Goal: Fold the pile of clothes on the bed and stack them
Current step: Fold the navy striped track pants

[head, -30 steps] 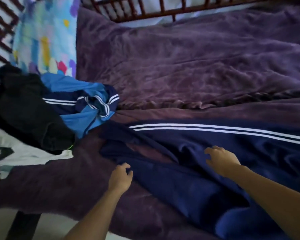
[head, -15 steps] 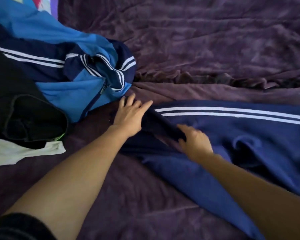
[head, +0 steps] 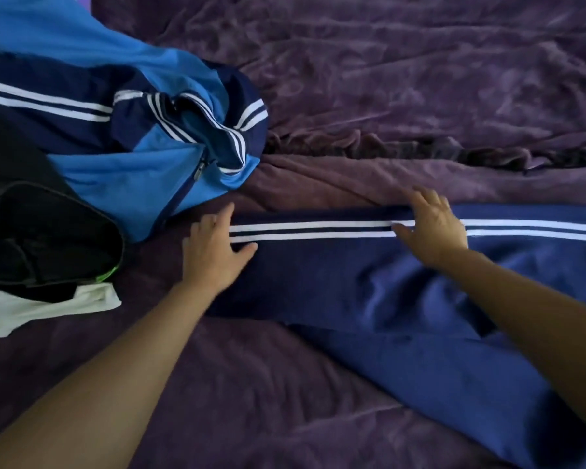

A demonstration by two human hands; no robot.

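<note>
Both hands lie flat on the trousers [head: 369,282], palms down, and neither holds anything. The left hand [head: 214,255] rests at the left end of the trousers, where the leg stops. Its fingers are straight and close together, pointing away from the person, and the thumb stands out to the right, touching the cloth just below the two white stripes [head: 318,230]. The right hand [head: 430,228] presses further right on the trousers, directly over the stripes. Its fingers are straight and a little spread, reaching the far edge of the leg, and the thumb points left along the lower stripe.

The trousers lie on the purple blanket [head: 386,79], stretched from the left hand out to the right border of the view. The blue jacket [head: 132,137] is crumpled just beyond their left end. The black garment [head: 38,231] and the white garment [head: 31,309] lie further left of the trousers.

Half a second ago the right hand was pinching a dark fold of the trousers close to the left hand, with curled fingers. Now it is open and farther to the right. The fold is gone, and the leg lies smooth with the stripes running straight up to the left hand. The left hand's fingers were spread then; now they are closer together.
</note>
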